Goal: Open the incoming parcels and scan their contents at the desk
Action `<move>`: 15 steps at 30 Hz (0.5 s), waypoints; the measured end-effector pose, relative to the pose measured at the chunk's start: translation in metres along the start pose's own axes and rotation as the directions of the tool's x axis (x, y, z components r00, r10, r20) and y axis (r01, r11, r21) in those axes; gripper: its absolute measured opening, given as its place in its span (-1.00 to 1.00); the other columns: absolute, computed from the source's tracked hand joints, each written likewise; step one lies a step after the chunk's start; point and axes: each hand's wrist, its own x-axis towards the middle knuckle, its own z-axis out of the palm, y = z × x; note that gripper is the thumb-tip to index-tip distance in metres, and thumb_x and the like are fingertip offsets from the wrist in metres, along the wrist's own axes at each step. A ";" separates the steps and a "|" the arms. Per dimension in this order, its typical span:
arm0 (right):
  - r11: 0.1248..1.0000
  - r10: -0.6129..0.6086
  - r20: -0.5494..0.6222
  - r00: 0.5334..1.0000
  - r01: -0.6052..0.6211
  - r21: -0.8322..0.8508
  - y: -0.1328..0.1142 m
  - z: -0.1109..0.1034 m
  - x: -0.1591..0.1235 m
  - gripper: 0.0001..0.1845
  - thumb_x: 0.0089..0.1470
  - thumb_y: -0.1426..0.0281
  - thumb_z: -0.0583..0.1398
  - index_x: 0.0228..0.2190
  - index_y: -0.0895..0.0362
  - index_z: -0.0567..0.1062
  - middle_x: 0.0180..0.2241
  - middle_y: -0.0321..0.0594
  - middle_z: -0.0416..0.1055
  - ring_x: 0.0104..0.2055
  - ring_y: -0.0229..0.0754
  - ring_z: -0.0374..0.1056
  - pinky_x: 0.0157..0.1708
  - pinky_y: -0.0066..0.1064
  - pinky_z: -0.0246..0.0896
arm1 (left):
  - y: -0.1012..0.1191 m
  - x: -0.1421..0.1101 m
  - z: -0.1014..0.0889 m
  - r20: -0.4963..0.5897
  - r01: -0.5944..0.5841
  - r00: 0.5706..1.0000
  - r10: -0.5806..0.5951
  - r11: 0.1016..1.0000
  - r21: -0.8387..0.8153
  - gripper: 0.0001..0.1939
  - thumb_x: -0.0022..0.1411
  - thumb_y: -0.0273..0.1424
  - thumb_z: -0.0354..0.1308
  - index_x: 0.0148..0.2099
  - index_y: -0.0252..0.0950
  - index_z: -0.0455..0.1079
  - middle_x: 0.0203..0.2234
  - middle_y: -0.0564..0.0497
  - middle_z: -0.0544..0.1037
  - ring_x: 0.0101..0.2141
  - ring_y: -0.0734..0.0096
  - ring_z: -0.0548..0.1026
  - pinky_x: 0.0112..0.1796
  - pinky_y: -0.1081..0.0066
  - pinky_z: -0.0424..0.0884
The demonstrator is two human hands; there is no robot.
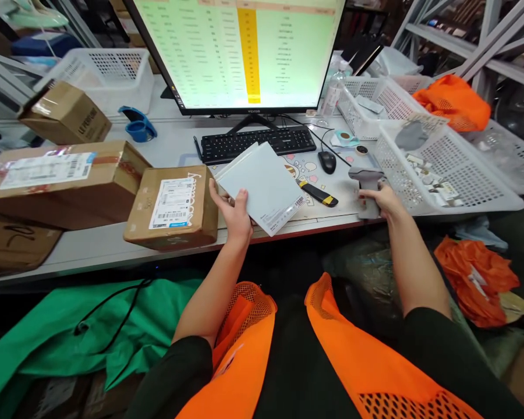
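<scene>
My left hand (234,214) is closed around the near left edge of a flat white box (264,183), its thumb on top. Another pale flat piece (236,166) shows along the box's far left side. A small barcode label sits at the box's near right corner. In my right hand (383,198) is a grey handheld barcode scanner (367,174), gripped at the right part of the desk's front edge. Between the hands lies a black and yellow utility knife (318,193), partly beneath the white box. A taped brown carton (174,206) stands just left of my left hand.
More cartons (65,183) crowd the desk's left side. Behind my hands are a keyboard (257,142), a mouse (327,162) and a monitor (248,52). White plastic baskets (475,169) line the right, one holding small items. A blue tape dispenser (138,125) sits at the back left.
</scene>
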 end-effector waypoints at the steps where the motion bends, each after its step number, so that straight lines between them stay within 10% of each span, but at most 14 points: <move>1: 0.993 -0.012 0.073 0.997 0.003 0.116 -0.007 0.002 -0.018 -0.58 -0.20 0.22 0.40 -0.29 0.09 0.43 -0.41 -0.18 0.51 -0.38 -0.05 0.48 -0.34 -0.20 0.48 | -0.002 0.000 0.003 0.001 -0.024 1.000 0.023 0.999 0.026 0.16 0.15 0.16 0.40 0.55 -0.03 -0.18 0.29 -0.23 0.28 0.27 0.07 0.42 0.21 0.18 0.47; 9: 0.999 -0.038 0.275 0.961 0.038 0.006 -0.042 0.013 -0.131 -0.87 -0.17 0.28 0.32 -0.53 0.01 0.47 -0.63 -0.29 0.41 -0.59 -0.13 0.34 -0.61 -0.33 0.26 | -0.012 -0.002 0.026 0.035 -0.201 0.980 0.198 0.957 0.209 0.18 0.16 0.28 0.34 0.56 -0.06 -0.15 0.13 -0.17 0.28 0.13 0.12 0.50 0.22 0.18 0.45; 15: 0.996 0.034 0.213 0.976 -0.051 0.075 -0.028 0.002 -0.075 -0.78 -0.16 0.24 0.37 -0.43 0.04 0.53 -0.56 -0.19 0.52 -0.52 -0.05 0.45 -0.53 -0.28 0.39 | -0.020 -0.010 0.005 0.093 -0.317 0.948 0.304 0.897 0.308 0.19 0.19 0.28 0.31 0.56 -0.05 -0.24 0.23 -0.24 0.21 0.25 0.02 0.39 0.33 0.06 0.31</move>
